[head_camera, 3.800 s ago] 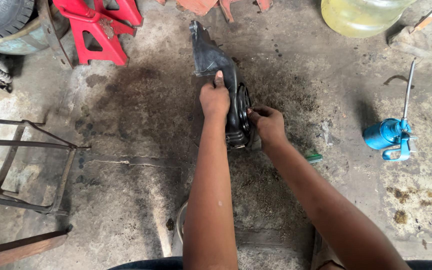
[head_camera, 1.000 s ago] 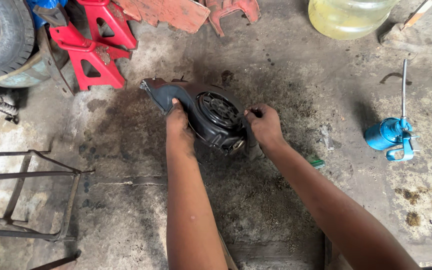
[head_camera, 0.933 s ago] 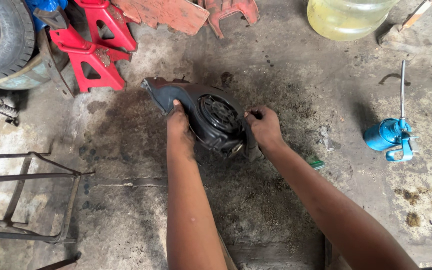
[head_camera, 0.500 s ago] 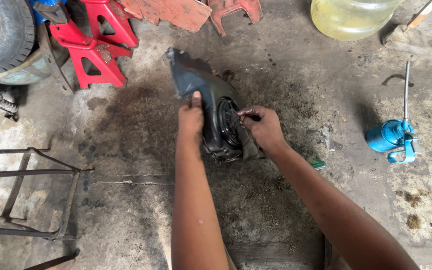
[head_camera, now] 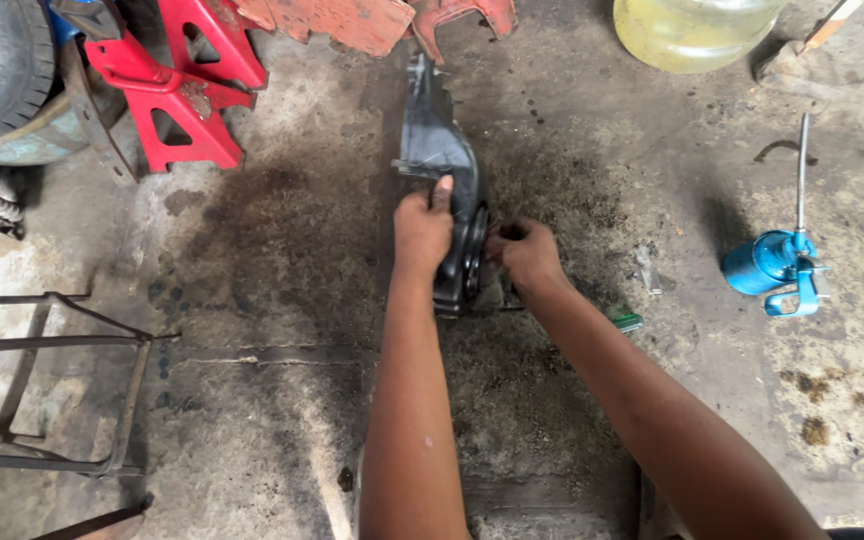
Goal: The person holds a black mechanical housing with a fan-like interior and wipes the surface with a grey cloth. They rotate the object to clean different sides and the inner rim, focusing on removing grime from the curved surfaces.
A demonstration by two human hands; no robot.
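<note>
Hands grip a black engine cover [head_camera: 439,160] stood on edge on the oil-stained concrete floor [head_camera: 282,250] (its round housing faces right), the left hand [head_camera: 422,225] clasping its upper edge, the right hand [head_camera: 524,252] pinching at the housing, a blue oil can [head_camera: 767,265] well apart to the right.

Bare hands are gripping a matt black plastic-looking housing [head_camera: 444,180], dull and grimy, over rough, oil-stained concrete floor [head_camera: 282,250], while a glossy blue metal oil can [head_camera: 774,265] is gleaming right and red-painted metal stands [head_camera: 177,90] are showing far left.
</note>
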